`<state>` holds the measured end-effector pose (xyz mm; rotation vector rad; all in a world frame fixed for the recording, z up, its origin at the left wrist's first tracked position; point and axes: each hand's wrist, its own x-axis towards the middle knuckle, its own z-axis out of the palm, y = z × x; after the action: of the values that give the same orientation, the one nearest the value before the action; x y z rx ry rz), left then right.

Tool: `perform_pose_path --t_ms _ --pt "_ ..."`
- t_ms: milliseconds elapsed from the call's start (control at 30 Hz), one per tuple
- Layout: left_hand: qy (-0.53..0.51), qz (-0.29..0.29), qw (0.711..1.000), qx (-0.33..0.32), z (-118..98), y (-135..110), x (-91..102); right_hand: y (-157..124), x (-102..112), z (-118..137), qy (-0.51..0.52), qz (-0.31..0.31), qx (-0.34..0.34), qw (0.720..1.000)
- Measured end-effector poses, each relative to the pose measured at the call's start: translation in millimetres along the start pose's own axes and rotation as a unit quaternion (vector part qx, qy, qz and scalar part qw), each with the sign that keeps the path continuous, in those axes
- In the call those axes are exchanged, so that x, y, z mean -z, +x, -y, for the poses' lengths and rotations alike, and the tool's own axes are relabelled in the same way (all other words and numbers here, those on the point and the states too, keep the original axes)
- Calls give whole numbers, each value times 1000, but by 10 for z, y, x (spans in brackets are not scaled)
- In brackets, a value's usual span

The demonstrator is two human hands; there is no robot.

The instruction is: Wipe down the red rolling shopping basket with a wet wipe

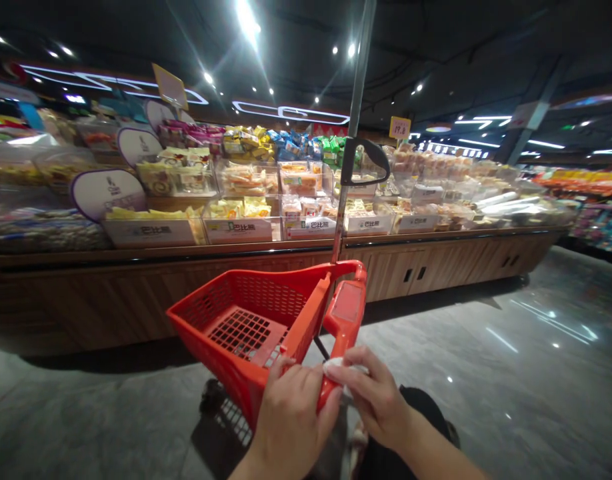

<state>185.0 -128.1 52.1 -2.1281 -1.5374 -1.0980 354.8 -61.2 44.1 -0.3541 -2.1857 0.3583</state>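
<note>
A red plastic shopping cart basket (246, 320) stands in front of me, empty as far as I can see. My left hand (289, 417) is closed around the near end of its red handle (345, 313). My right hand (373, 397) sits beside it at the handle's end, fingers pinched on a small white object (339, 365) that I cannot make out. A grey pole (353, 127) with a black loop rises from the cart.
A long wooden display counter (136, 293) runs across ahead, stacked with clear bins of packaged snacks (246, 180) and yellow price signs (400, 127). Shiny grey floor (511, 373) spreads to the right. More shelves (586, 193) stand at far right.
</note>
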Motion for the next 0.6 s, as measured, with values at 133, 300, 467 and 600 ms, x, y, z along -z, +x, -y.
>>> perform_pose_path --t_ms 133,300,467,600 --pt "8 0 1000 -2 33 -28 38 110 8 -190 -94 -63 -40 993" --pt "15 -4 1000 -8 98 -74 101 100 -101 76 -65 -53 -87 993" --pt "12 -25 999 -27 176 -165 225 116 -53 79 -140 -21 -47 989" --pt "3 -35 999 -27 226 -210 269 273 -1 -85 -220 -64 -92 969"
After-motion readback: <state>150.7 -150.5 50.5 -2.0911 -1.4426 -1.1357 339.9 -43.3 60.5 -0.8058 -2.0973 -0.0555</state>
